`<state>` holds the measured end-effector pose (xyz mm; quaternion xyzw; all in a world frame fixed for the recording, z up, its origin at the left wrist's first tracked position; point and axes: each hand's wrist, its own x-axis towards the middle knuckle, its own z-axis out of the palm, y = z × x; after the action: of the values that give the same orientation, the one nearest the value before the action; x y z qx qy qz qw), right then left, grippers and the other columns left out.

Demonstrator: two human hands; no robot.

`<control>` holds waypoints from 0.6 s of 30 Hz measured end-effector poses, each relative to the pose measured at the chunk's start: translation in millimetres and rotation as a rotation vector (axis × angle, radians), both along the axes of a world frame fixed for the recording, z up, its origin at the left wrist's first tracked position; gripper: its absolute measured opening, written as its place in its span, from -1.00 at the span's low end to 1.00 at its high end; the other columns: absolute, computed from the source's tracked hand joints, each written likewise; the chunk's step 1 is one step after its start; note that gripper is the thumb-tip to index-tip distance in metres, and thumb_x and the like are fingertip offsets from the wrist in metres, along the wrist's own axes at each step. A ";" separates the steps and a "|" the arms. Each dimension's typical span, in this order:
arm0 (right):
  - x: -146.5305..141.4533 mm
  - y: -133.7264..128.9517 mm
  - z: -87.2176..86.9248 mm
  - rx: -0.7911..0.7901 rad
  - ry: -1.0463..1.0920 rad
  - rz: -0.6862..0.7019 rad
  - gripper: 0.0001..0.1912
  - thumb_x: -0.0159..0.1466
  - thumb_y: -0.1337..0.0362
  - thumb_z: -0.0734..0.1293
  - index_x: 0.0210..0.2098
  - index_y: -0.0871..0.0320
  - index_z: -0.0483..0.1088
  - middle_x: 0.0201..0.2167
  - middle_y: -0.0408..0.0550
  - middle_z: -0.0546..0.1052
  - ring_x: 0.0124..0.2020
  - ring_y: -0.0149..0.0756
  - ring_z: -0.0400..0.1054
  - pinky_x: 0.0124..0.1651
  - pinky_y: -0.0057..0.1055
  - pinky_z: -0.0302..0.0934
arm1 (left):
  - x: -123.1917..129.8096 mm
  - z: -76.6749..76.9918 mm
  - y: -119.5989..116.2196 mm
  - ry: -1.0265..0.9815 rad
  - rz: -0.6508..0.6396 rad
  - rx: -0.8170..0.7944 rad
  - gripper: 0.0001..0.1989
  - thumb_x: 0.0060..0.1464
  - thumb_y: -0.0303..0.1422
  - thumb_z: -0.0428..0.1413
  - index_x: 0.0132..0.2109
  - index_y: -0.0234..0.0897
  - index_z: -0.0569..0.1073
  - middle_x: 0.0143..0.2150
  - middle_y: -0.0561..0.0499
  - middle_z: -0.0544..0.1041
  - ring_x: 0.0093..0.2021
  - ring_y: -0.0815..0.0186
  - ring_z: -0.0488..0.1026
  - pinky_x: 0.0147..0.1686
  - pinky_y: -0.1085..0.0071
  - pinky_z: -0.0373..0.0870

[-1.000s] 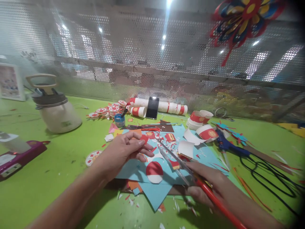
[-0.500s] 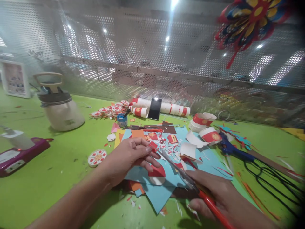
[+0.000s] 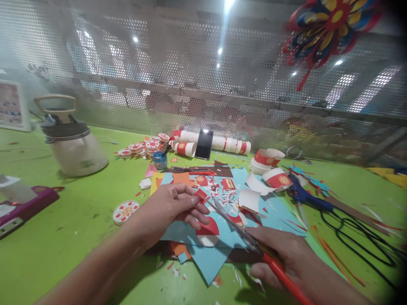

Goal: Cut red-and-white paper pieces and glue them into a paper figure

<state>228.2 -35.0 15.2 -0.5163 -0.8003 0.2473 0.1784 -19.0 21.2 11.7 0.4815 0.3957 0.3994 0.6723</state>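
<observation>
Between the thumb and fingers of my left hand (image 3: 176,207) is a small piece of red paper (image 3: 201,195). My right hand (image 3: 282,254) grips a pair of scissors (image 3: 244,235) with red handles. Their blades point at the red paper, slightly parted near the tips. Below my left fingers, a red and white paper disc (image 3: 207,232) lies on light blue paper (image 3: 213,262). White and red clippings (image 3: 225,197) are scattered just beyond the blades. Curled pieces of cut paper cup (image 3: 249,199) rest to the right of them.
A decorated round disc (image 3: 126,212) lies left of my forearm. Further back stand a large flask (image 3: 76,148), a blue-lidded jar (image 3: 160,160), a phone (image 3: 204,144) and stacked paper cups (image 3: 235,144). A blue glue gun (image 3: 308,197) with black cord lies right; a purple power strip (image 3: 32,203) sits left.
The view has turned slightly to the right, so things sit a little further left. The scissor blades look slightly more parted near the red paper. Both hands keep their holds.
</observation>
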 end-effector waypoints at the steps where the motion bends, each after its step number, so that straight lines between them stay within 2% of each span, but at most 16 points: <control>1: -0.4 0.1 0.1 -0.032 -0.013 0.016 -0.79 0.16 0.12 0.39 -0.27 0.09 0.51 -0.40 -0.09 0.58 -0.41 -0.24 0.42 -0.36 -0.39 0.30 | -0.3 -0.2 0.1 0.002 -0.002 0.000 -0.84 0.02 -0.37 0.20 -0.39 -0.36 0.40 -0.43 -0.11 0.59 -0.43 0.27 0.56 -0.47 0.45 0.44; 5: -2.4 1.0 -1.0 -0.124 0.015 0.044 -0.75 0.21 0.08 0.32 -0.25 0.11 0.48 -0.36 -0.07 0.55 -0.38 -0.23 0.38 -0.37 -0.39 0.26 | -1.4 0.1 -0.2 0.000 -0.013 0.002 -0.84 0.02 -0.36 0.21 -0.39 -0.36 0.41 -0.43 -0.11 0.59 -0.44 0.28 0.56 -0.47 0.45 0.44; 9: -2.7 2.9 -4.3 -0.089 -0.026 0.053 -0.76 0.23 0.08 0.31 -0.36 0.13 0.44 -0.46 -0.11 0.49 -0.46 -0.30 0.30 -0.43 -0.44 0.18 | -2.3 0.8 0.0 -0.013 -0.011 -0.011 -0.84 0.00 -0.38 0.23 -0.40 -0.36 0.41 -0.45 -0.11 0.59 -0.45 0.29 0.56 -0.46 0.46 0.44; 13: -1.0 3.8 -5.6 -0.081 -0.049 0.047 -0.76 0.23 0.10 0.33 -0.22 0.11 0.48 -0.41 -0.12 0.52 -0.41 -0.27 0.36 -0.35 -0.41 0.22 | -4.2 -0.9 2.0 -0.021 -0.026 -0.024 -0.84 0.00 -0.38 0.23 -0.40 -0.36 0.41 -0.45 -0.10 0.59 -0.46 0.30 0.56 -0.46 0.46 0.44; 18: 0.3 2.6 -6.0 -0.057 -0.027 0.044 -0.77 0.22 0.07 0.34 -0.32 0.10 0.47 -0.43 -0.13 0.53 -0.42 -0.28 0.37 -0.38 -0.43 0.23 | -8.2 -3.4 4.8 -0.018 -0.059 -0.029 -0.85 0.01 -0.38 0.23 -0.39 -0.38 0.43 -0.44 -0.12 0.60 -0.46 0.30 0.56 -0.48 0.48 0.44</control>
<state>228.5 -32.5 9.2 -0.5066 -0.8065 0.2667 0.1474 -27.2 26.0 8.3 0.4794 0.3809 0.3779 0.6945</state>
